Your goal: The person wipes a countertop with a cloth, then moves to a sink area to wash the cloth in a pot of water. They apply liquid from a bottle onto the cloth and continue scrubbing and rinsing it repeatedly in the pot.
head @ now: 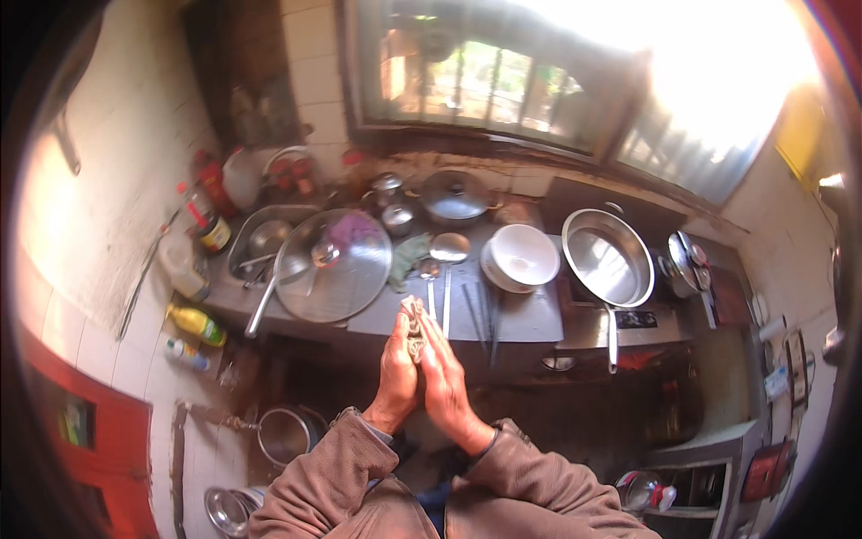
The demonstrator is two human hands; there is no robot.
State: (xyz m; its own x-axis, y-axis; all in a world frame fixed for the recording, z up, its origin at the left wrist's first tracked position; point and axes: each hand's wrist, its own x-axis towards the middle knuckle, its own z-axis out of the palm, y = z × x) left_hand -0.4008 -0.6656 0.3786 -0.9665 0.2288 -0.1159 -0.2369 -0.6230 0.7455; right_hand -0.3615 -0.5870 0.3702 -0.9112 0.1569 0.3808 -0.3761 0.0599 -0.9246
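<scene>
A crumpled beige cloth [415,331] is pressed between my two palms in front of the counter's edge. My left hand [396,370] lies flat against its left side, with the fingers pointing away from me. From the other side my right hand [446,384] closes on the same cloth. Just beyond my fingertips are a ladle [429,271] and a wide metal skimmer or turner [450,248], their handles towards me. A green rag [408,259] lies to their left. Stacked white bowls [524,256] and dark chopsticks [481,310] are to the right.
A large glass lid [333,276] leans over the sink [242,232] edge, its handle jutting forward. On the right a steel pan [608,256] sits on the stove [663,329], handle towards me. A lidded pot [456,195] stands at the back. Bottles [209,222] line the left wall.
</scene>
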